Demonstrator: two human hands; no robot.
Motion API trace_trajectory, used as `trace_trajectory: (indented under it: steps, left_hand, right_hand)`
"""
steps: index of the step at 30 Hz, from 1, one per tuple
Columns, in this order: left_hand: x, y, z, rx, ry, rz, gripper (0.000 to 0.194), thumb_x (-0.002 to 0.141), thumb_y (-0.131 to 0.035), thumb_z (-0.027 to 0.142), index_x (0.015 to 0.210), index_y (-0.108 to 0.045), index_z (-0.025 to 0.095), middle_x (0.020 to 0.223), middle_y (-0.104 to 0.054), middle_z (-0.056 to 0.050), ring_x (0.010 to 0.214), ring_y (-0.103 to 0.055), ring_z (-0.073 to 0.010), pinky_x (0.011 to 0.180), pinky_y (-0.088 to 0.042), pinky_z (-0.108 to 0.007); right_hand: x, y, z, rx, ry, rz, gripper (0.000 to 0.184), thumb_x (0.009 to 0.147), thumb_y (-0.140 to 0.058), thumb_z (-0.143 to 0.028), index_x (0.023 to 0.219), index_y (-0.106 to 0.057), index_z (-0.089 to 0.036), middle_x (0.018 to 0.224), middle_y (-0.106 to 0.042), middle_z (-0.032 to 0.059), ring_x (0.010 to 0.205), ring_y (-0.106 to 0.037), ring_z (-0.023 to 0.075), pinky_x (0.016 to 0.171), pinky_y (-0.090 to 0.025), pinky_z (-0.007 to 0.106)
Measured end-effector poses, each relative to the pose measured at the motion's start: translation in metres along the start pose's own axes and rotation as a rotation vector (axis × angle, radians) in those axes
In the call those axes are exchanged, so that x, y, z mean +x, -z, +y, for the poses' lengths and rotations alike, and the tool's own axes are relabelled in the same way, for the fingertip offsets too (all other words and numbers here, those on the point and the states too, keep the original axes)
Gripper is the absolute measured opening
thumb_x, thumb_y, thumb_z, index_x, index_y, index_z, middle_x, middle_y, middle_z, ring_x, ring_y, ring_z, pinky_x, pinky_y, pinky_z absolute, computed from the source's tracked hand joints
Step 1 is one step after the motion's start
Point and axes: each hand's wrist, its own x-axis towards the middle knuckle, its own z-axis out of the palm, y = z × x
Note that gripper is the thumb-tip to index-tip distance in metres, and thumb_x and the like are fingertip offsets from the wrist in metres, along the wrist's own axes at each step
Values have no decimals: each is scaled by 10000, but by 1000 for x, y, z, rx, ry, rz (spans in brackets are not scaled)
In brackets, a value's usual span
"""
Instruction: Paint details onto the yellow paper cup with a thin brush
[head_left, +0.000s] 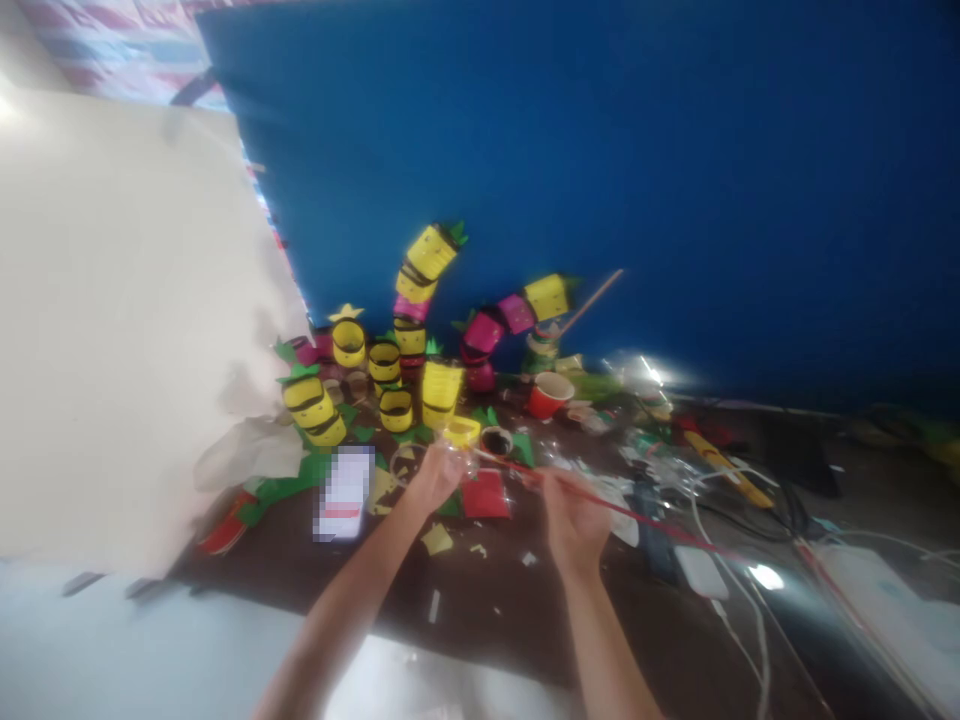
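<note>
My left hand (436, 478) reaches forward over the dark table (480, 600), fingers closed around a small clear piece I cannot make out, just below a yellow paper ring (462, 431). My right hand (574, 520) is closed on a thin red stick (645, 520) that runs from the yellow ring back toward the right. Behind them stand stacks of yellow and pink paper rings (420, 300) with green leaf shapes, like craft figures. The picture is blurred.
A large blue board (637, 170) stands behind the table and a white board (120, 330) on the left. A red paper cup (549, 394), red paper square (485, 494), paper scraps, white cables (720, 560) and a white adapter (700, 572) lie about.
</note>
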Motion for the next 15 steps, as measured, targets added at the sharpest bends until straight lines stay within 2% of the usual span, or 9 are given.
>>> trace_trajectory:
  steps: [6,11,15]
  left_hand:
    - [6,-4,-4,-32,11,43,336,912,-325,50,1138,-570,96,740,-653,-37,738,-675,-114,654,-537,-175]
    - [-2,-7,-2,-22,-2,47,363,913,-339,71,1230,-515,65,808,-666,-54,847,-688,-125,667,-553,-181]
    - [-3,-12,-3,81,-114,15,326,928,-383,93,1201,-561,117,938,-687,-74,954,-659,-126,782,-532,-190]
  right_hand:
    - [-1,-8,-3,-24,96,-58,127,828,-613,-308,829,-699,-215,748,-724,64,690,-690,205,649,-568,341]
    - [4,1,-7,-82,120,-17,154,851,-588,-308,827,-689,-194,726,-716,69,645,-681,191,621,-581,331]
    - [4,4,-10,-121,153,-3,132,854,-585,-286,850,-684,-198,725,-712,59,644,-685,196,604,-584,335]
